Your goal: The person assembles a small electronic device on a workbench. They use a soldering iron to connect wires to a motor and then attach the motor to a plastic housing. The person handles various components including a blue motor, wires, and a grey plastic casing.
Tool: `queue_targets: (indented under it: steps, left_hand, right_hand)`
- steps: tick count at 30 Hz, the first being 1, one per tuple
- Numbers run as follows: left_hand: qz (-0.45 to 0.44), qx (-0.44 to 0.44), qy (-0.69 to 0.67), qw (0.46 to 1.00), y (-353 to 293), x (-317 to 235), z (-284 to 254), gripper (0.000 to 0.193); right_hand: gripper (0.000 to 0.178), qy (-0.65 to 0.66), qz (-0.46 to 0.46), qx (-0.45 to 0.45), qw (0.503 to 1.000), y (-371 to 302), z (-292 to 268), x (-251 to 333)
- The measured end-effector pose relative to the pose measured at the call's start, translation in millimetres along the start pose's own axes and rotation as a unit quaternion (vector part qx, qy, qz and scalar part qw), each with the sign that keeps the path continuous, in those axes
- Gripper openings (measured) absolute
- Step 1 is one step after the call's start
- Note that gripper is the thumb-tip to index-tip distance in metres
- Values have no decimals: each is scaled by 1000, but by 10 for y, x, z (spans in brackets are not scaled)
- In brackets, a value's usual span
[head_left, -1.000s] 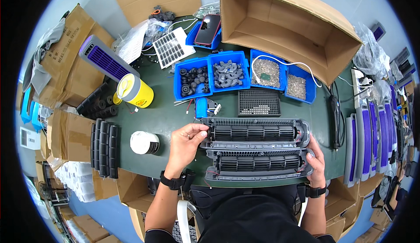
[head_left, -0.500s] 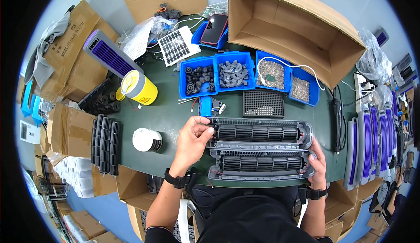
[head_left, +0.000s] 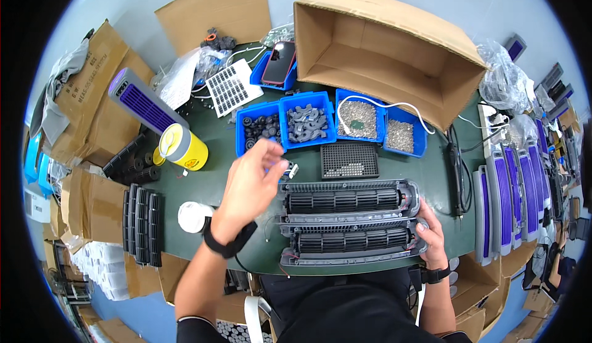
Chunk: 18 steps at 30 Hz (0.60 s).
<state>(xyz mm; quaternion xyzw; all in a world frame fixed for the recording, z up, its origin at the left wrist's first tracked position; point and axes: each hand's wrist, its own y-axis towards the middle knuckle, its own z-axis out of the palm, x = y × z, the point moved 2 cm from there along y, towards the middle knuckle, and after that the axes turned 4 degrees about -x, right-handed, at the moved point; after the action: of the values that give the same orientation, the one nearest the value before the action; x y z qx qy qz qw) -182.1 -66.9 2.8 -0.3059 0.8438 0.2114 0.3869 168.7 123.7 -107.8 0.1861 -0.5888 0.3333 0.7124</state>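
Observation:
Two long grey fan housings with black roller blades lie side by side on the green table, the far one (head_left: 348,198) and the near one (head_left: 351,241). My right hand (head_left: 431,235) grips the right end of the near housing. My left hand (head_left: 250,182) is raised above the table left of the housings, fingers spread, holding nothing that I can see. It hovers just below the blue bin of black round parts (head_left: 259,130) and near a small white part (head_left: 290,170) by the far housing's left end.
Blue bins hold grey parts (head_left: 306,121) and screws (head_left: 359,119). A black perforated tray (head_left: 349,160) lies behind the housings. A yellow tape roll (head_left: 182,147), a white roll (head_left: 194,216), black grilles (head_left: 140,223), a large open carton (head_left: 382,53) and purple-and-grey fan units (head_left: 515,201) surround the work area.
My left hand has lifted off the left end of the far housing and moved up and left toward the blue bins. The right hand stays on the housing's right end.

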Motion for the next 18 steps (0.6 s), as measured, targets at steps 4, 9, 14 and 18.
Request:
queue_targets:
  steps: [4,9,14,18]
  left_hand:
    - [199,55,138,969,680,73,298,26]
    - [141,135,276,941,1129,201,689,24]
    - [157,132,372,905,1239,286,898,25]
    - [179,129,395,892,1235,265,945,21]
  right_hand:
    - [89,6,2,2,1000,7,95,88]
    - [90,11,-2,8,1000,6,65,55]
    - [88,-26,-5,6,1000,-1,10,26]
    - [88,2,5,11,1000,-21,8,32]
